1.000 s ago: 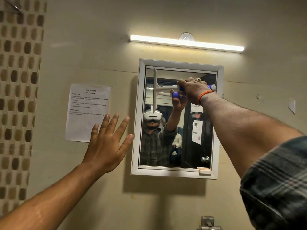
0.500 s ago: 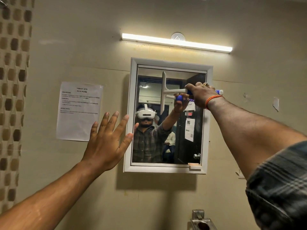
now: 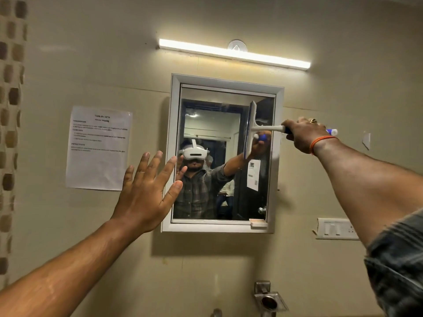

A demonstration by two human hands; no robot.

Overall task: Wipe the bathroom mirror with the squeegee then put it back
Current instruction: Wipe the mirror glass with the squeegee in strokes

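A single head-worn camera faces the wall square-on, tilted slightly upward; it stands at arm's reach from the mirror (image 3: 219, 156); both forearms enter from the lower corners; no second view exists.

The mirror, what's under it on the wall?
Under the mirror is bare wall, then a small metal holder lower down. Anything below that is cut off by the picture's edge.

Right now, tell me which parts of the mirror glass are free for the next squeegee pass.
The mirror glass is bare from the left frame across to the squeegee blade, and all along the bottom. The right hand holds the handle beyond the right frame, the blade upright near the right edge. The left hand, spread open, overlaps the left frame: crowded there.
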